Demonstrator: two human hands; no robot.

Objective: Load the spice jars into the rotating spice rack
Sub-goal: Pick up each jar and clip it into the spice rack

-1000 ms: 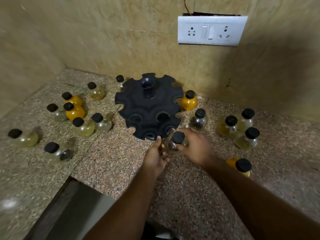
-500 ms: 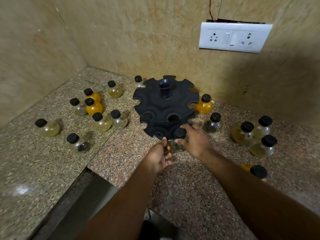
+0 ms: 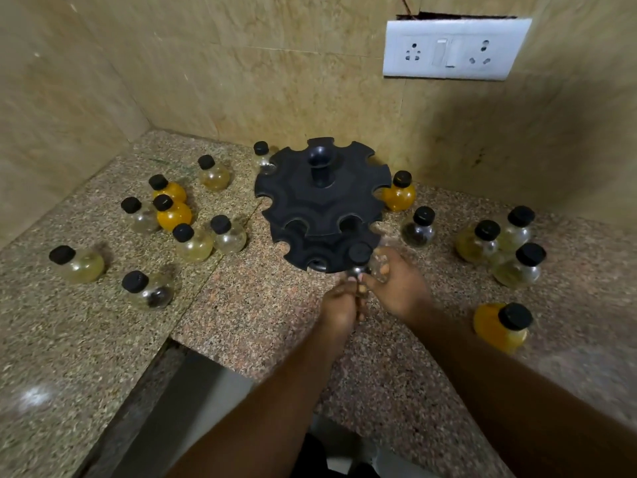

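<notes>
Right now the person is holding a small clear jar (image 3: 361,254) with a black cap at the front edge of the black rack (image 3: 320,205), its cap lying against the rim of the lower tier; the right hand (image 3: 401,288) is curling its fingers round the jar's glass belly; the left hand (image 3: 339,305) is reaching in from below with its fingers bunched together at the jar's underside, though blur is hiding whether they are pinching it or only touching; the rack is standing on the speckled stone counter (image 3: 262,305) in the corner; a cluster of loose jars (image 3: 172,213) is sitting to the rack's left; an orange jar (image 3: 400,196) is standing just beside its right side; another orange jar (image 3: 499,326) is sitting near the right forearm; a white socket plate (image 3: 455,48) is hanging on the wall above.
</notes>
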